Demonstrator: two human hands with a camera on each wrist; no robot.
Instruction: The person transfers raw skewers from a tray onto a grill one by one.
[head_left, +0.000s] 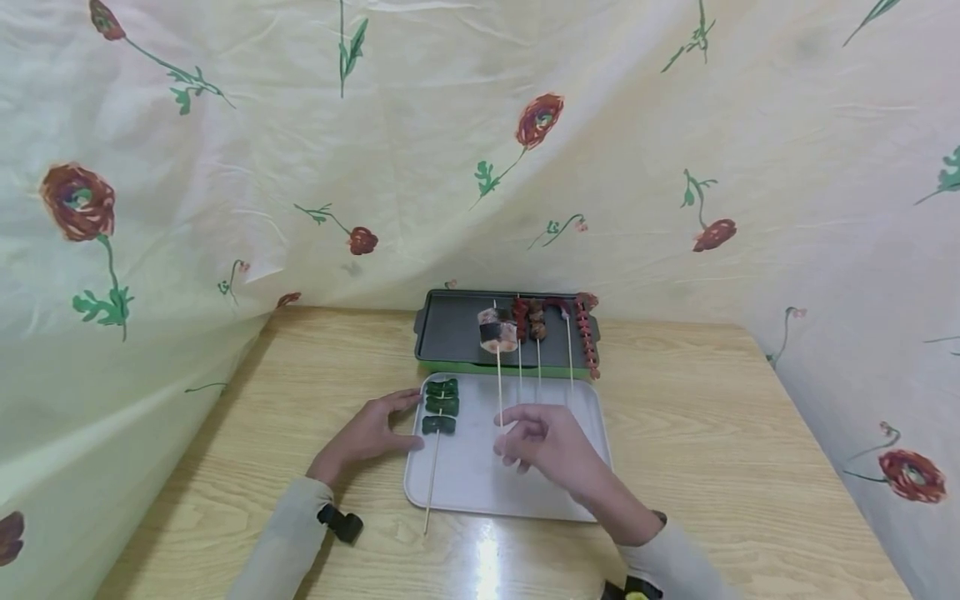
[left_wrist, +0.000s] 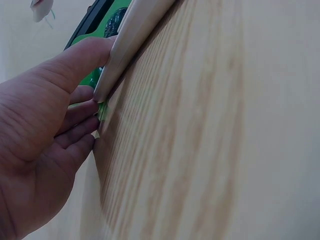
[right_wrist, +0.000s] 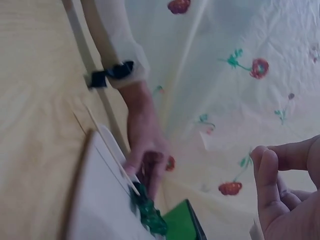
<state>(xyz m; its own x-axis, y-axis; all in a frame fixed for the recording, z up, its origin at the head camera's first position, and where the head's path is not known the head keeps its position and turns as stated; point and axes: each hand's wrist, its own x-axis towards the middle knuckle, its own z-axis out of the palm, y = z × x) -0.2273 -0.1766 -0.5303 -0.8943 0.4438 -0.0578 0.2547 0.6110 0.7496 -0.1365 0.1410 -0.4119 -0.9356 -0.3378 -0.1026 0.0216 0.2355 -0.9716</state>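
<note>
My right hand (head_left: 553, 443) pinches the bare stick of a skewer with pale pink and dark chunks (head_left: 498, 330), held upright above the white tray (head_left: 487, 487). In the head view its top overlaps the grill plate. My left hand (head_left: 369, 432) touches the tray's left edge, thumb and fingers spread along it. The left wrist view has the thumb (left_wrist: 90, 52) against the rim and the other fingers beside it, near the table. A skewer of green pepper pieces (head_left: 441, 407) lies on the tray's left side, its stick reaching past the front edge.
Behind the tray stands a dark grill plate (head_left: 453, 327) with a green base (head_left: 480, 367). On its right part lie several skewers, among them red pieces (head_left: 520, 317), brown meat (head_left: 537, 321) and a row of reddish slices (head_left: 585, 333). Floral cloth (head_left: 420, 150) hangs behind the wooden table (head_left: 690, 417).
</note>
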